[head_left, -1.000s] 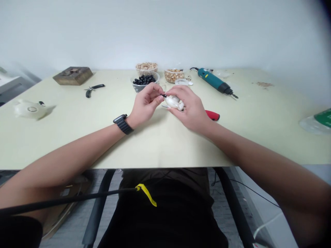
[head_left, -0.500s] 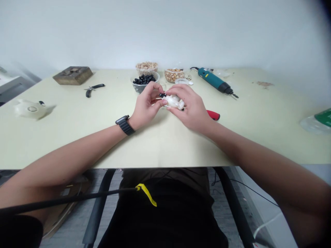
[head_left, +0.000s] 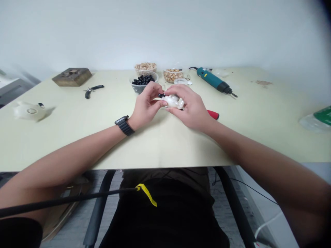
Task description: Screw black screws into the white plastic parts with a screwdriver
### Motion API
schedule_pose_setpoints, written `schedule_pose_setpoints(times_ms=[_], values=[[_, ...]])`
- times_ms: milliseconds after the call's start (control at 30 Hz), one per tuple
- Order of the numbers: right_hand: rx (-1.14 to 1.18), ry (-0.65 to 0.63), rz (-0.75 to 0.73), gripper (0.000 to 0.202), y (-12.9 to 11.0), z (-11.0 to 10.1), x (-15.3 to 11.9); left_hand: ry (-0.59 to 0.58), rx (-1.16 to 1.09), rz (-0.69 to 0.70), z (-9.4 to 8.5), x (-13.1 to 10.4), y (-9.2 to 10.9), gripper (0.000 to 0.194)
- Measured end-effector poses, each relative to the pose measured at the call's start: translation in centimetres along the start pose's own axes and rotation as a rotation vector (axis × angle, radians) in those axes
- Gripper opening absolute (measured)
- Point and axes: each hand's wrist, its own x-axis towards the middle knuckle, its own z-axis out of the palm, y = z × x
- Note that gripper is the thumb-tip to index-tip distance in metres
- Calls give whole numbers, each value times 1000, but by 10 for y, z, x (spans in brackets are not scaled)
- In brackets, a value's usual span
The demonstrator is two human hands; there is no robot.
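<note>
A small glossy white figure is held between both hands above the middle of the table. My right hand wraps round its right side with curled fingers. My left hand pinches at its left end, thumb on the white surface, beside a small black piece at that end. Whether the black piece is fixed to the figure cannot be made out. Behind my left hand stands a clear bowl of black pieces. A red-handled tool lies partly hidden behind my right hand.
Two tubs of small tan pieces stand at the back. A teal rotary tool lies back right. Leftward are pliers, a brown block and a pale fish-like object. A green-labelled bottle lies far right.
Both hands keep their hold on the white figure, which looks slightly turned. The view has shifted very slightly; the objects on the table have stayed in place.
</note>
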Motion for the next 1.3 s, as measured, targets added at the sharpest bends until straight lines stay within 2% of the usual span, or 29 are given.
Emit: schedule_pose_setpoints(times_ms=[200, 400, 533, 600, 667, 700, 767, 800, 833, 900, 1000, 1067, 1167, 1300], values=[[31, 1, 3, 39, -1, 0, 0, 20, 43, 21, -1, 0, 5, 53], [-29, -36, 98, 43, -8, 0, 1, 46, 45, -64, 1, 0, 17, 51], [-53, -65, 100, 50, -9, -1, 3, 41, 43, -84, 1, 1, 19, 51], [-57, -117, 110, 61, -10, -9, 8, 50, 11, -106, -1, 1, 15, 54], [-54, -134, 164, 73, -10, -26, 15, 64, -39, -156, -5, 2, 9, 57], [-53, -98, 216, 69, -7, -38, 19, 70, -64, -187, -9, 3, 5, 59], [-67, -29, 319, 50, 3, -66, 25, 73, -103, -237, -18, 7, -3, 60], [-120, -50, 381, 41, 11, -80, 26, 66, -120, -251, -24, 9, -6, 60], [-193, -138, 431, 40, 20, -93, 25, 58, -135, -259, -29, 12, -9, 60], [-263, -335, 465, 54, 40, -113, 19, 19, -161, -283, -41, 18, -10, 59], [-315, -608, 537, 64, 57, -122, 5, -75, -209, -346, -53, 24, -7, 56], [-369, -713, 551, 55, 55, -117, 0, -151, -255, -396, -57, 26, -3, 57], [-404, -730, 530, 40, 45, -108, -2, -235, -295, -447, -61, 29, 3, 62], [-402, -571, 605, 38, 37, -102, -6, -282, -284, -462, -69, 31, 8, 63]])
